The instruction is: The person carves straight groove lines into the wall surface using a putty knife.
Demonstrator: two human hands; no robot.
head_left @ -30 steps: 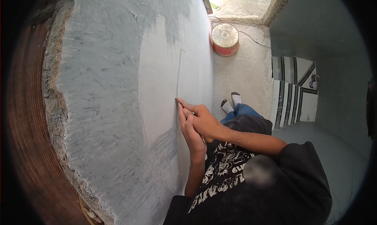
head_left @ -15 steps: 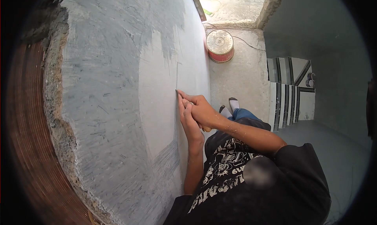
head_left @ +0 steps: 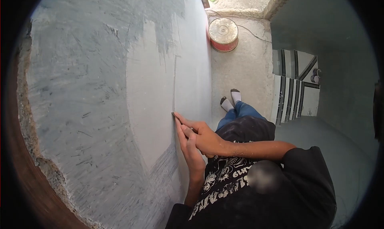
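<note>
Both hands come together at a plastered wall (head_left: 150,97) and press a putty knife (head_left: 173,114) to it. Only a thin dark edge of the tool shows; fingers hide the rest. My right hand (head_left: 206,136) is closed around it, index finger stretched toward its tip. Lying close against it, my left hand (head_left: 191,149) has its long fingers together along the tool, touching the wall. A pale smooth patch surrounds the hands. From the tool's tip a thin dark line (head_left: 175,81) runs up the patch. Grey, scratched plaster covers the wall's left side.
A round red-sided container (head_left: 223,34) stands on the concrete floor (head_left: 240,73), with a cord (head_left: 254,38) running beside it. Striped steps (head_left: 290,97) lie to the right. The wall ends at a rough broken edge (head_left: 30,121) on the left. My socked feet (head_left: 231,100) are below.
Both hands and the tool have slid down along the wall in view, and the dark line above them is longer. The camera view has shifted a little.
</note>
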